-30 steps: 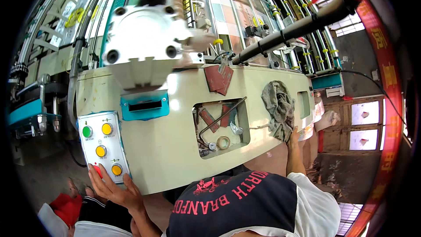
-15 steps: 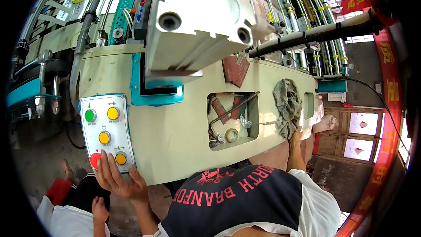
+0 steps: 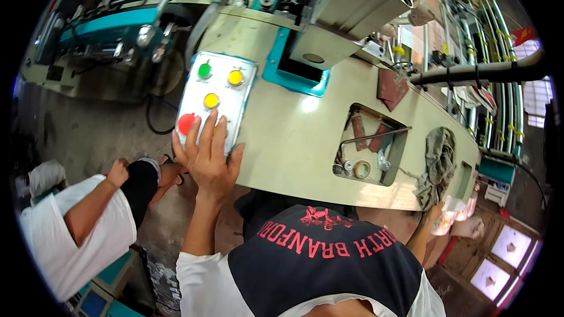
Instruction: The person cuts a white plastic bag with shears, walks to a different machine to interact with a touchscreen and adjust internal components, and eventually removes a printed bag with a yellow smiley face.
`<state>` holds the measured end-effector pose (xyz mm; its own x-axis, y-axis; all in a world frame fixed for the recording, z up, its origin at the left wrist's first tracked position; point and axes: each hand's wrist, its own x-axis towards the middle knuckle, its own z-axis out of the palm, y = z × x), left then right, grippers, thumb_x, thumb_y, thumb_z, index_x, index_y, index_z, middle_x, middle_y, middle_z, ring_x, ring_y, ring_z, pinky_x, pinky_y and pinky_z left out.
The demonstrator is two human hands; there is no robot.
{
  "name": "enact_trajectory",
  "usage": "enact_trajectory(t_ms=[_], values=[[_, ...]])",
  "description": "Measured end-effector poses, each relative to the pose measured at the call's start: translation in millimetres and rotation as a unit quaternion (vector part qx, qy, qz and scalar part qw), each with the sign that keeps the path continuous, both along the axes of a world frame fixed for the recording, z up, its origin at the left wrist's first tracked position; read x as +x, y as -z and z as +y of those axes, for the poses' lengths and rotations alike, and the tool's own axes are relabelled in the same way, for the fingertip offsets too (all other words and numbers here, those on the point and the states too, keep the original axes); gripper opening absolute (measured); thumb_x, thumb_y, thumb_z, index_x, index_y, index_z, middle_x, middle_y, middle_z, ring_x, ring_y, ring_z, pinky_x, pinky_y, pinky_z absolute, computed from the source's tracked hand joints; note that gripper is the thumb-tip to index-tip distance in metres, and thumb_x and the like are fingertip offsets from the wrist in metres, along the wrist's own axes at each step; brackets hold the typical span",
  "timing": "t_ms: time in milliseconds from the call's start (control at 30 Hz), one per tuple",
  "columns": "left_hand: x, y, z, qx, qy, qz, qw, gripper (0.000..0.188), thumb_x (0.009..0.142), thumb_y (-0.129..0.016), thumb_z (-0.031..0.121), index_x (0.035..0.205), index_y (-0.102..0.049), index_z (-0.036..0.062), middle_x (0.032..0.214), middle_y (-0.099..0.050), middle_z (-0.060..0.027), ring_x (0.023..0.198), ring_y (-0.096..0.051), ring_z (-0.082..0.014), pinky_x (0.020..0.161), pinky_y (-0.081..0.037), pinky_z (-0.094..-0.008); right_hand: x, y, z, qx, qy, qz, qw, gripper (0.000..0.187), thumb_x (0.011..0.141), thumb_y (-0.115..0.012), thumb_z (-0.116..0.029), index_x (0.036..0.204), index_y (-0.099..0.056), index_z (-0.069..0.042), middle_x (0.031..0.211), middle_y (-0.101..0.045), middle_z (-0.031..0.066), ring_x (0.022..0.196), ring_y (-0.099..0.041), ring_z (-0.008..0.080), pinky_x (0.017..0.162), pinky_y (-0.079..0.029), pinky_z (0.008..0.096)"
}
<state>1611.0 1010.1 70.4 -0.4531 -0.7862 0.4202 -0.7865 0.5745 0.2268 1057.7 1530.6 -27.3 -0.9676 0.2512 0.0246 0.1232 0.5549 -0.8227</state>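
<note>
My left hand (image 3: pixel 210 155) lies over the lower part of a white control panel (image 3: pixel 189 91), palm down with fingers spread. Its fingertips are beside a large red button (image 3: pixel 187 124) and cover part of the panel, including most of a lower yellow button. Above them are a green button (image 3: pixel 204 71) and two yellow buttons, one of them in the middle (image 3: pixel 211 101). At the machine's right front edge, my right hand (image 3: pixel 433 214) is partly visible, closed at a white printed sheet (image 3: pixel 451 210); its fingers are mostly hidden. A crumpled grey rag (image 3: pixel 437 161) lies just beyond it.
A recess (image 3: pixel 376 179) in the cream machine top holds a bent metal rod, tape roll and reddish pieces. A metal block (image 3: pixel 352 12) overhangs the far side. Another person (image 3: pixel 88 223) in a white shirt is at the left. A thick hose (image 3: pixel 487 70) crosses at right.
The view has swung left, so the machine shifts right in it. My left hand has slid up over the panel, its fingers more spread. The other person shows more fully.
</note>
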Motion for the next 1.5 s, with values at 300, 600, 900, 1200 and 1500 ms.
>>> enact_trajectory(t_ms=[300, 600, 900, 1200, 1500], values=[[3, -19, -20, 0.002, -0.004, -0.080, 0.997, 0.051, 0.084, -0.061, 0.040, 0.123, -0.055, 0.0064, 0.124, -0.057, -0.0084, 0.120, -0.046, -0.0310, 0.107, -0.013, -0.0602, -2, -1, -32, 0.064, 0.034, 0.042, 0.996, 0.058, 0.096, -0.043, -0.040, 0.120, -0.050, 0.013, 0.115, -0.057, 0.0261, 0.099, -0.057, 0.0370, 0.090, -0.044, 0.0424], [-7, -27, -27, -0.027, 0.016, -0.085, 0.996, 0.062, 0.076, -0.066, 0.042, 0.124, -0.053, 0.0039, 0.116, -0.060, -0.0106, 0.102, -0.053, -0.0285, 0.106, -0.016, -0.0617, -6, 7, -28, 0.091, 0.061, 0.041, 0.993, 0.059, 0.096, -0.043, -0.041, 0.119, -0.050, 0.013, 0.114, -0.058, 0.0271, 0.098, -0.057, 0.0387, 0.089, -0.044, 0.0430], [-11, -39, -35, 0.029, 0.044, -0.072, 0.996, 0.062, 0.074, -0.070, 0.037, 0.121, -0.055, -0.0013, 0.098, -0.064, -0.0102, 0.087, -0.053, -0.0235, 0.108, -0.017, -0.0566, 1, 7, -32, 0.120, 0.089, 0.036, 0.988, 0.060, 0.096, -0.044, -0.041, 0.119, -0.050, 0.013, 0.113, -0.058, 0.0280, 0.098, -0.058, 0.0405, 0.089, -0.044, 0.0437], [-12, -38, -34, 0.009, 0.051, -0.082, 0.995, 0.060, 0.077, -0.067, 0.038, 0.120, -0.055, -0.0021, 0.097, -0.064, -0.0109, 0.089, -0.052, -0.0249, 0.109, -0.016, -0.0542, -5, 13, -28, 0.027, 0.053, 0.047, 0.997, 0.061, 0.094, -0.047, -0.040, 0.127, -0.045, 0.012, 0.126, -0.049, 0.0294, 0.110, -0.051, 0.0418, 0.090, -0.041, 0.0473], [-8, -33, -32, 0.009, 0.054, -0.077, 0.996, 0.060, 0.078, -0.066, 0.040, 0.120, -0.055, -0.0004, 0.103, -0.064, -0.0096, 0.090, -0.053, -0.0238, 0.109, -0.016, -0.0549, -14, 24, -25, 0.022, 0.055, 0.107, 0.993, 0.058, 0.093, -0.051, -0.036, 0.125, -0.046, 0.012, 0.124, -0.052, 0.0285, 0.108, -0.053, 0.0401, 0.091, -0.042, 0.0430]])
